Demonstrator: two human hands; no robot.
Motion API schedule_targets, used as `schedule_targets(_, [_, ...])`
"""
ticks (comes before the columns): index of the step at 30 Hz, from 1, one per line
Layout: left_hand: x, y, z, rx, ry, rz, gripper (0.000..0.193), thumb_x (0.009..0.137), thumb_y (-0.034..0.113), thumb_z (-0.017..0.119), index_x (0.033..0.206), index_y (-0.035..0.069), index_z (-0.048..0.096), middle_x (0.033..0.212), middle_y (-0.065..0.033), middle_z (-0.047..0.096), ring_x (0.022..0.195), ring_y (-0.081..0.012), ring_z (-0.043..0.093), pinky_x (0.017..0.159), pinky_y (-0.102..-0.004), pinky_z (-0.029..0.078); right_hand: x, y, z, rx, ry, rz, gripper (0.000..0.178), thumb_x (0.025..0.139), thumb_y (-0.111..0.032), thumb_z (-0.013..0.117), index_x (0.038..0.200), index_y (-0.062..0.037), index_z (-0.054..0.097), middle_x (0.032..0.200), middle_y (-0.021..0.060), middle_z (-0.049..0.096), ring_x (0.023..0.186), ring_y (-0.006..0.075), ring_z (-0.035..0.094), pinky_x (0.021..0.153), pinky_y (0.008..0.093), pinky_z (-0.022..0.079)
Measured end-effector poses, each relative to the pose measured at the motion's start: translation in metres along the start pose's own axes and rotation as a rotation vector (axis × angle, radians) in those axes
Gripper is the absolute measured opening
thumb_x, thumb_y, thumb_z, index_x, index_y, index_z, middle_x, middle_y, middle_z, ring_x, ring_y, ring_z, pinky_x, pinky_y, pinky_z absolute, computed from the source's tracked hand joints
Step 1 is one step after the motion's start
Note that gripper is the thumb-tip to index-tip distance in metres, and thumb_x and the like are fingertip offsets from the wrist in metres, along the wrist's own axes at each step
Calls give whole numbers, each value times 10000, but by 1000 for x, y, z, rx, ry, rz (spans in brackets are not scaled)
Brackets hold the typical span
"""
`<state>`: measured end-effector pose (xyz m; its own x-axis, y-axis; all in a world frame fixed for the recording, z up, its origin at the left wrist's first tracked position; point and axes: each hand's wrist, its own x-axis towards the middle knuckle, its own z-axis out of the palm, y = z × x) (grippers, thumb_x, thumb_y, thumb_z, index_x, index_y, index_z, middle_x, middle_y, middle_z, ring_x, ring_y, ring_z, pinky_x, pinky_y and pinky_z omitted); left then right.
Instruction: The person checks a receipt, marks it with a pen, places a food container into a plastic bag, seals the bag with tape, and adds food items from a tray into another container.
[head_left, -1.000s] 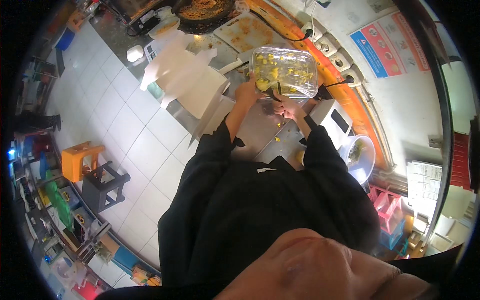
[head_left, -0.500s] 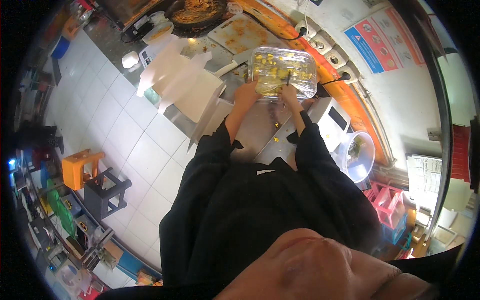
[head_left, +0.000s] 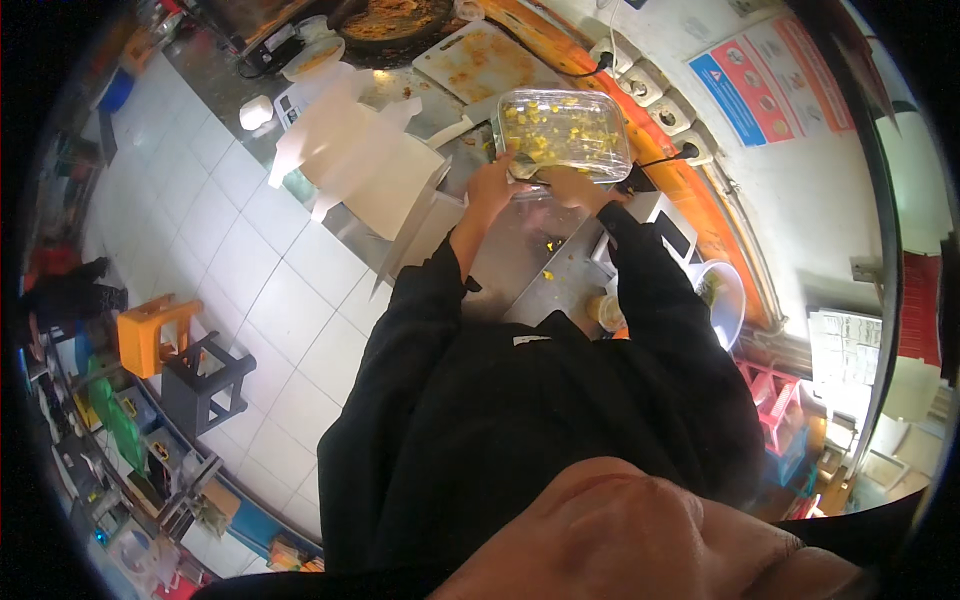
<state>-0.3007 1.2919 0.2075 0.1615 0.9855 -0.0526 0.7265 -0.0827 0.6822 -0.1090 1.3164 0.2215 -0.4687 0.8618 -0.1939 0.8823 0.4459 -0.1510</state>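
A clear rectangular dish (head_left: 612,112) with small yellow food pieces scattered in it sits at the far side of the metal counter. My left hand (head_left: 488,187) grips its near left corner, fingers closed on the rim. My right hand (head_left: 573,187) is at the near edge, closed around what looks like a spoon (head_left: 522,166), whose bowl points left toward my left hand. The spoon's handle is mostly hidden by the right hand. Yellow scraps (head_left: 549,275) lie on the steel surface (head_left: 520,255) between my forearms.
Left of the dish lies an unfolded white carton (head_left: 375,175). Behind are a stained white cutting board (head_left: 485,62) and a dark pan of food (head_left: 395,30). A white appliance (head_left: 660,222) and a clear tub (head_left: 728,300) stand to the right. Stools (head_left: 205,380) are on the floor.
My right hand has turned and moved toward the dish's near edge, swinging the utensil left. Fewer yellow pieces show in the near part of the dish. A small jar now shows by my right sleeve.
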Motion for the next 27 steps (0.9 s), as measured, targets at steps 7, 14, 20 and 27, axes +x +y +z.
schedule_targets(7, [3,4,-1,23,-2,65,901,606,389,754,1370,207,313,1001,-120,628,828,-308,611,679,-404,475,5,10,8,614,-227,204,276,855,-219,492,1068,-51,544,695,125,576,652,228,566,573,345,434])
schedule_targets(14, [3,3,0,52,34,76,880,607,389,755,1359,212,334,1060,-124,610,849,-298,614,686,-406,478,7,-4,5,540,-138,383,265,883,-247,471,1003,-21,539,709,124,603,620,210,596,560,350,455])
schedule_targets(20, [6,-2,0,57,13,31,862,602,371,766,1345,218,357,985,-109,627,862,-288,613,700,-412,480,-3,1,-10,167,-108,77,289,876,-279,486,1077,-81,548,984,188,610,931,363,584,776,444,449])
schedule_targets(27, [11,3,0,69,-50,-11,849,589,356,776,1328,215,383,992,-89,620,874,-294,606,697,-415,479,-9,25,-12,1128,-568,367,291,915,-330,477,717,-117,470,502,-11,416,401,120,403,372,262,299])
